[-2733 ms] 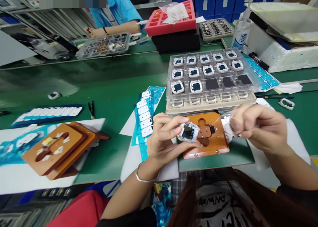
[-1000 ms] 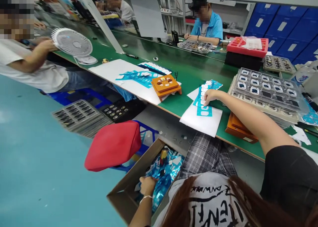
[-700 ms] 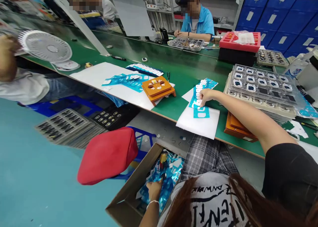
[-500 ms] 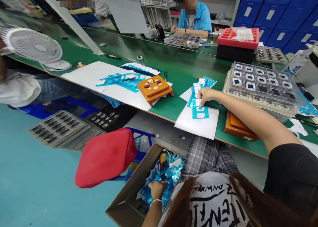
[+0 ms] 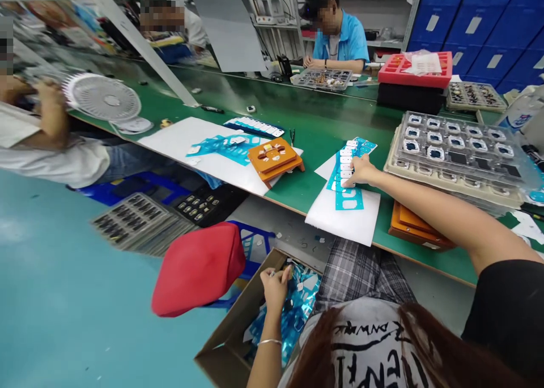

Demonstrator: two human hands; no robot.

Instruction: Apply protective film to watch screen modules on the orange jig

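My right hand (image 5: 362,170) rests over a blue sheet (image 5: 349,200) carrying a row of white rounded labels (image 5: 347,160). Its fingers are apart and touch the sheet's right edge and lower labels; nothing shows lifted in them. Beneath lies a white foam sheet (image 5: 340,224) at the table's front edge. Down to the left, my left hand (image 5: 275,283) is raised over a cardboard box (image 5: 232,331) filled with crumpled blue film scraps (image 5: 304,297). Its thumb and fingers are bent but apart. A pale speck shows by the fingertips, too small to name.
Orange fixtures stand left (image 5: 274,157) and right (image 5: 419,229) of the foam. Stacked clear trays (image 5: 459,144) hold small white-framed parts at right. A red-covered stool (image 5: 199,269) stands left of the box. Co-workers sit across the table (image 5: 340,39) and at left (image 5: 51,144).
My left hand has risen from among the film scraps to above the box. My right hand's fingers have spread on the sheet. The view has shifted slightly.
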